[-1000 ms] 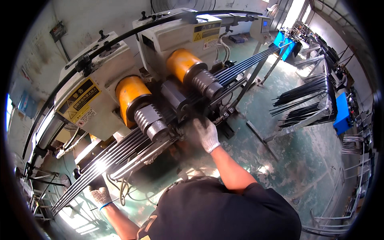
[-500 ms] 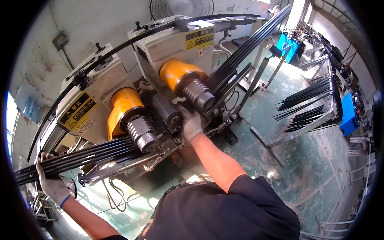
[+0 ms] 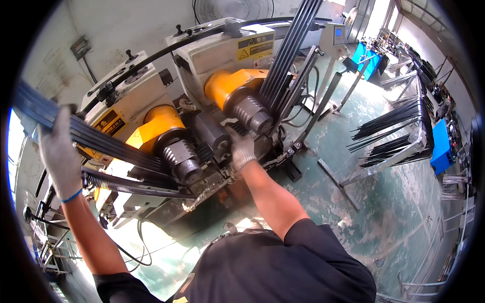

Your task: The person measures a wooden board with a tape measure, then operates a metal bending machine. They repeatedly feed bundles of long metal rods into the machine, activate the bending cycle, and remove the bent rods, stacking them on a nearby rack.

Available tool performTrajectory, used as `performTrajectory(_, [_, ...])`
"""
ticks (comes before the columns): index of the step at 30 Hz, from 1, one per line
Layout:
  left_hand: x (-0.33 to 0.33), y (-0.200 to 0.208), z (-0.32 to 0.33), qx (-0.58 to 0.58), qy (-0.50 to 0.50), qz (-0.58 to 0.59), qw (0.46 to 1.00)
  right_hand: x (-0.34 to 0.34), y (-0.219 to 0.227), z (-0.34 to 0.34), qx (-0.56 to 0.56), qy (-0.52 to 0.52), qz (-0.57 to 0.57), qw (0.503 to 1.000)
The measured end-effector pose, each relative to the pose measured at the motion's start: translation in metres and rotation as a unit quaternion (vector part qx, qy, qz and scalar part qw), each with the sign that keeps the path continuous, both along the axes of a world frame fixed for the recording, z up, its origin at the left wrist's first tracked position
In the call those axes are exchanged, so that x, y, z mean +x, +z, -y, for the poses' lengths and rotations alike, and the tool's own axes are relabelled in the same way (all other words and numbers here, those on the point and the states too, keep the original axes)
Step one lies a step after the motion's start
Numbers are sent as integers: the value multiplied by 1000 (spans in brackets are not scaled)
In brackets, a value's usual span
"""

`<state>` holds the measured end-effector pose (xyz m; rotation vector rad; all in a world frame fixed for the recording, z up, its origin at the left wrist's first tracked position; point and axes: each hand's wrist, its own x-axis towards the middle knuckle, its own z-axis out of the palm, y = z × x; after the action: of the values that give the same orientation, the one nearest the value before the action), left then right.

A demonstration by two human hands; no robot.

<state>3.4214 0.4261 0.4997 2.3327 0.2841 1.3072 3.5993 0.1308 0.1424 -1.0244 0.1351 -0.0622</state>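
A bundle of several long dark metal tubes lies across the bending machine, its two ends angled upward. My left hand, in a pale work glove with a blue edge at the wrist, is on the raised left end, its fingers across the tubes. My right hand, also gloved, touches the machine beside the dark grey block, fingers stretched forward. On either side of that block are two orange heads with ribbed steel cylinders. What lies under my right fingertips is hidden.
A long black hose curves over the machine. A slim metal arm stands raised at the right. Racks of dark rods stand farther right, with blue panels. A fan is at the back. Cables hang at lower left.
Both ends of the tube bundle have swung up, as have the machine's side arms. My left hand has risen with the left end. My right hand stays almost in place.
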Motion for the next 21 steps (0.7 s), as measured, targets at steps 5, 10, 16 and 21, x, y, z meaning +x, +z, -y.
performTrajectory(5, [35, 18, 61, 15, -111, -30, 993, -7, 16, 13, -21, 33, -54, 998])
performTrajectory(10, [49, 32, 89, 32, -91, -60, 994, -9, 14, 8, 36, 34, 32, 998])
performTrajectory(16, [48, 28, 95, 8, -128, -44, 991, -1, 2, 19, 146, 104, -21, 984])
performTrajectory(21, [50, 25, 83, 8, -134, -52, 989, -8, 17, 8, 10, 13, -21, 1000])
